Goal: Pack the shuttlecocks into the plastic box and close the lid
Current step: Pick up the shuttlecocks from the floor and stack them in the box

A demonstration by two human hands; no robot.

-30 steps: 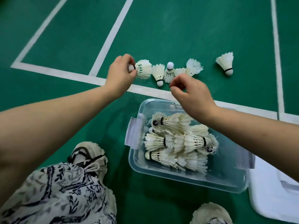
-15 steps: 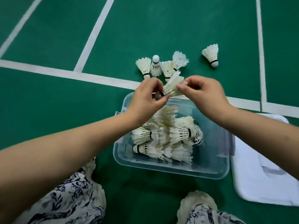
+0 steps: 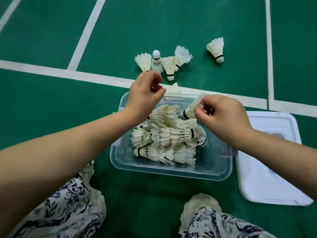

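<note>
Most shuttlecocks [image 3: 164, 138] lie in the plastic box [image 3: 171, 175]; five loose shuttlecocks [image 3: 169, 67] wait on the floor [image 3: 51, 100], lid [image 3: 271, 169] off alongside. Right hand [image 3: 223, 117] pinches another shuttlecock [image 3: 189, 111] above the box; left hand [image 3: 144, 95] curled, grip unclear.

White shuttlecocks [image 3: 164, 138] lie heaped in the clear plastic box [image 3: 171, 174], loose shuttlecocks [image 3: 169, 66] beyond it, lid [image 3: 267, 177] flat alongside

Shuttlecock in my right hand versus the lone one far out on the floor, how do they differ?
The held shuttlecock is pinched by the right hand over the plastic box; the lone shuttlecock lies untouched on the green floor beyond the white line. The held shuttlecock's cork points down-left toward the packed pile; the lone shuttlecock's cork points toward the camera. Both are white-feathered with a black band by the cork.
</note>
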